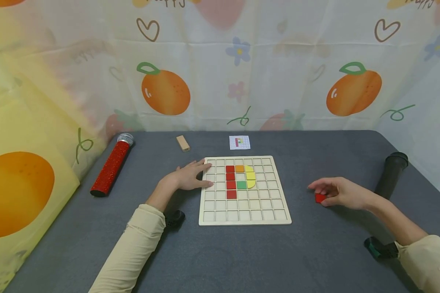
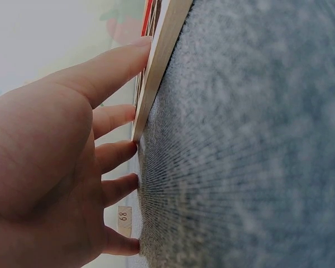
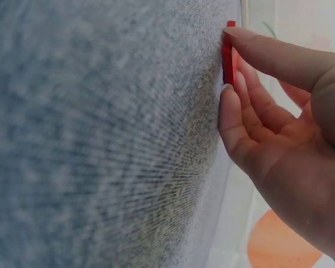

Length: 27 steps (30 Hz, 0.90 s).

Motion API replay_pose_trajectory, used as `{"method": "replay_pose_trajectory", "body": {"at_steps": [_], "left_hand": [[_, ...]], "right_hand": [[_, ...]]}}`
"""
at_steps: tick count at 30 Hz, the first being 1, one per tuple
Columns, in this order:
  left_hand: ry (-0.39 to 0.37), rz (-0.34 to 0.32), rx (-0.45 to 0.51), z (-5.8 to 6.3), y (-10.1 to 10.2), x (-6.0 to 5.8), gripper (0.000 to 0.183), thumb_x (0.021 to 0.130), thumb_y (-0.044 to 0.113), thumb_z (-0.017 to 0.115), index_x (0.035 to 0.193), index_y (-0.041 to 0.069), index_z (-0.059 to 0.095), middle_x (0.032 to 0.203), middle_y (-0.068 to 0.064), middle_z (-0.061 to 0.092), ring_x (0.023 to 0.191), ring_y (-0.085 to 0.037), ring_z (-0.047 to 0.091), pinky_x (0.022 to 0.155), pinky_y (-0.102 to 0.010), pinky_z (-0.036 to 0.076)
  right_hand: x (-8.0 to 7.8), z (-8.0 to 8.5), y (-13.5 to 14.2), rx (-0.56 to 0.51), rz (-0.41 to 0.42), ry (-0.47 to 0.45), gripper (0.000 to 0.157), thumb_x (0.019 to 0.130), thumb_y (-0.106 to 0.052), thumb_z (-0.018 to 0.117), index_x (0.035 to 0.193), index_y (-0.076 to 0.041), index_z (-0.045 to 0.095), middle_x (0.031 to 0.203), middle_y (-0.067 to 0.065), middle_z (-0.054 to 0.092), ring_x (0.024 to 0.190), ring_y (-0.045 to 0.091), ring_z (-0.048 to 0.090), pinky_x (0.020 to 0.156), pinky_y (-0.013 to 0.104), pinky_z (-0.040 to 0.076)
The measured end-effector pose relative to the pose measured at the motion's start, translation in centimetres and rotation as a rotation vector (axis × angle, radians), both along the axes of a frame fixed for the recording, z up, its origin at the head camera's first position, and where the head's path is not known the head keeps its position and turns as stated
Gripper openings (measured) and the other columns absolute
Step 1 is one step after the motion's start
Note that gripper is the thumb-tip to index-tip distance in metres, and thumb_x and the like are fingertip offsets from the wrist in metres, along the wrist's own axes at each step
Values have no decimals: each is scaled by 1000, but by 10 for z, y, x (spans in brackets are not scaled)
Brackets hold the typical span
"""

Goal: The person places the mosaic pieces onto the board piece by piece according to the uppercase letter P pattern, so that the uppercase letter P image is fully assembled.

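My left hand point(image 1: 186, 177) has its fingers spread at the left edge of a wooden grid board point(image 1: 245, 223). In the left wrist view the thumb point(image 2: 114, 70) lies on the board's rim, and other fingertips reach down to the cloth. On the board are a column of red squares point(image 1: 231, 181), an orange square point(image 1: 239, 168), a green square point(image 1: 241, 184) and yellow round-cornered pieces point(image 1: 250, 177). Well right of the board, my right hand point(image 1: 342, 195) pinches a red piece point(image 3: 228, 56) by its edges between thumb and fingers, close over the table.
Behind the board lie a small pattern card point(image 1: 239, 142) and a little wooden block point(image 1: 183, 143). A red glittery microphone point(image 1: 111, 167) lies at the left. At the right, a dark cylinder point(image 1: 391, 173) lies behind my right forearm. A printed curtain point(image 1: 271, 81) hangs past the table's back edge.
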<state>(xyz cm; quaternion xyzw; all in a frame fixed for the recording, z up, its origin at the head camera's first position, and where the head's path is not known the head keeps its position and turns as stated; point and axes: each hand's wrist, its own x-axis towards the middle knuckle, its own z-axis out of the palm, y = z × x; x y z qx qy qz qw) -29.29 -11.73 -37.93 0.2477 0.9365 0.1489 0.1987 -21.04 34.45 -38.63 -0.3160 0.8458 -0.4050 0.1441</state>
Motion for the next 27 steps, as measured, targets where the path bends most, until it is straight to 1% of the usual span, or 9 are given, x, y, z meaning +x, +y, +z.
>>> {"method": "replay_pose_trajectory", "body": {"at_steps": [4, 9, 14, 18, 20, 22, 27], "left_hand": [[0, -1, 4, 1, 0, 0, 75, 94, 48, 55, 153, 14, 23, 158, -12, 9, 143, -36, 8, 101, -71, 7], [3, 4, 0, 1, 0, -1, 75, 94, 48, 55, 153, 15, 23, 158, -12, 9, 142, -36, 8, 101, -71, 7], [7, 10, -8, 0, 0, -1, 75, 94, 49, 55, 153, 15, 23, 158, -12, 9, 143, -35, 9, 101, -71, 8], [6, 8, -2, -2, 0, -1, 75, 94, 49, 55, 153, 15, 23, 158, -12, 9, 143, -36, 9, 101, -71, 7], [2, 9, 2, -2, 0, -2, 75, 94, 48, 55, 153, 15, 23, 158, -11, 9, 143, -35, 8, 101, -71, 7], [1, 8, 5, -3, -1, -2, 75, 94, 48, 55, 153, 15, 23, 158, -11, 9, 143, -36, 8, 101, -71, 6], [-1, 7, 7, -3, -1, -1, 75, 94, 47, 56, 153, 15, 24, 158, -11, 9, 143, -35, 8, 101, -71, 6]], "right_hand": [[-1, 3, -1, 36, -38, 14, 42, 85, -1, 70, 123, 8, 54, 89, 9, 56, 75, 15, 55, 63, 26, 48], [-1, 10, -4, 140, -140, 41, 38, 85, -2, 69, 121, 4, 58, 83, 3, 54, 67, 11, 52, 58, 26, 44], [-3, 17, -10, 231, -261, 109, 28, 84, -6, 72, 111, 2, 65, 83, -2, 63, 69, 10, 59, 59, 26, 47], [-4, 19, -17, 222, -302, 134, 24, 85, -9, 72, 106, 2, 67, 84, -1, 68, 72, 13, 65, 61, 27, 50], [-4, 19, -22, 196, -316, 119, 24, 85, -11, 72, 105, 2, 68, 84, 0, 69, 72, 13, 66, 62, 27, 51], [-5, 19, -26, 170, -329, 81, 26, 86, -15, 72, 105, 2, 68, 85, 1, 70, 74, 14, 67, 62, 28, 52], [-6, 16, -38, 85, -352, -60, 32, 88, -19, 71, 110, 4, 65, 89, 7, 71, 80, 18, 68, 65, 31, 54]]}}
